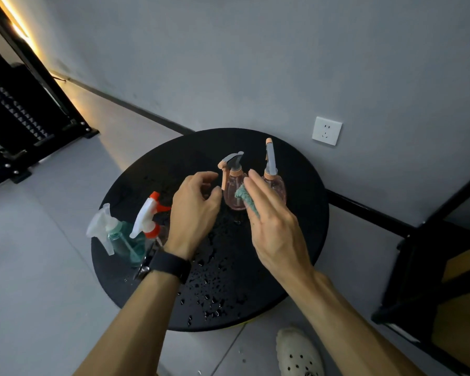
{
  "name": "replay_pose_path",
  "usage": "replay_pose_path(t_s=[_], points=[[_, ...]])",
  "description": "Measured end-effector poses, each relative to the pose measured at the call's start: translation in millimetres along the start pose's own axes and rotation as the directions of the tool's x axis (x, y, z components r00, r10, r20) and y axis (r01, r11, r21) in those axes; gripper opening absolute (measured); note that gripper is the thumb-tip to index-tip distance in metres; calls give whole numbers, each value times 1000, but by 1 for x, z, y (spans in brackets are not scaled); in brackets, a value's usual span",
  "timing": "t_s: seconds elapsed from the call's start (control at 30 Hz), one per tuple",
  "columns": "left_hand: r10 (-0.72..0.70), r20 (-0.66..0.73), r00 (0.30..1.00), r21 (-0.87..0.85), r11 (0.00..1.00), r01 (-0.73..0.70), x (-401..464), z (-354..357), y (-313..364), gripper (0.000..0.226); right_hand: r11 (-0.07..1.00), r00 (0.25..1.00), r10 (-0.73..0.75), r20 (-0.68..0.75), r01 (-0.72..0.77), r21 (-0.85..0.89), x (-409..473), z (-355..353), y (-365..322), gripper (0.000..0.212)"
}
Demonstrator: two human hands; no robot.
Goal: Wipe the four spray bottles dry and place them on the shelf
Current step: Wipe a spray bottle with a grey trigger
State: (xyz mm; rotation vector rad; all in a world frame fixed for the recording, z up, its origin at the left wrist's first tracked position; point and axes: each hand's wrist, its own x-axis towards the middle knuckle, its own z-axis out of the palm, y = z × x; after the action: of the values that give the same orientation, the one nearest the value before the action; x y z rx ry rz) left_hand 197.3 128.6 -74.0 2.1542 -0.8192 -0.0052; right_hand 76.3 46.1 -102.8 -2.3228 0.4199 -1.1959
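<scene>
Two pink spray bottles with grey-and-orange heads stand at the back of a round black table (304, 240): one (232, 183) in the middle, another (276, 177) to its right. At the left edge stand a teal bottle with a clear head (114, 234) and a bottle with a white-and-red head (149, 215). My right hand (272, 221) holds a teal cloth (246, 198) against the middle pink bottle. My left hand (194, 207) hovers just left of that bottle, fingers curled and apart, holding nothing.
Water drops cover the tabletop's front half. A black-framed shelf with wooden boards (445, 280) stands at the right. A wall socket (326, 130) sits behind the table. A black rack (25, 118) is at far left. A white clog (299, 354) shows below.
</scene>
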Motion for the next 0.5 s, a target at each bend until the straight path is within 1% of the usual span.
replay_pose_path(t_s=[0.17, 0.3, 0.4, 0.43, 0.5], points=[[-62, 63, 996, 0, 998, 62, 36, 19, -3, 30, 994, 993, 103, -49, -101, 42, 3, -1, 9, 42], [-113, 42, 993, 11, 994, 113, 55, 35, -7, 34, 986, 986, 159, -53, -155, 64, 4, -3, 14, 42], [-215, -19, 977, -98, 972, 212, 62, 42, -10, 48, 974, 977, 210, -31, -207, 89, 5, -3, 15, 42], [-242, -5, 970, -128, 962, 240, 63, 44, -12, 55, 970, 974, 226, -27, -222, 99, 5, -3, 15, 42], [-259, 61, 964, -128, 956, 265, 64, 50, -14, 65, 958, 965, 262, -13, -258, 123, 5, -3, 16, 41]])
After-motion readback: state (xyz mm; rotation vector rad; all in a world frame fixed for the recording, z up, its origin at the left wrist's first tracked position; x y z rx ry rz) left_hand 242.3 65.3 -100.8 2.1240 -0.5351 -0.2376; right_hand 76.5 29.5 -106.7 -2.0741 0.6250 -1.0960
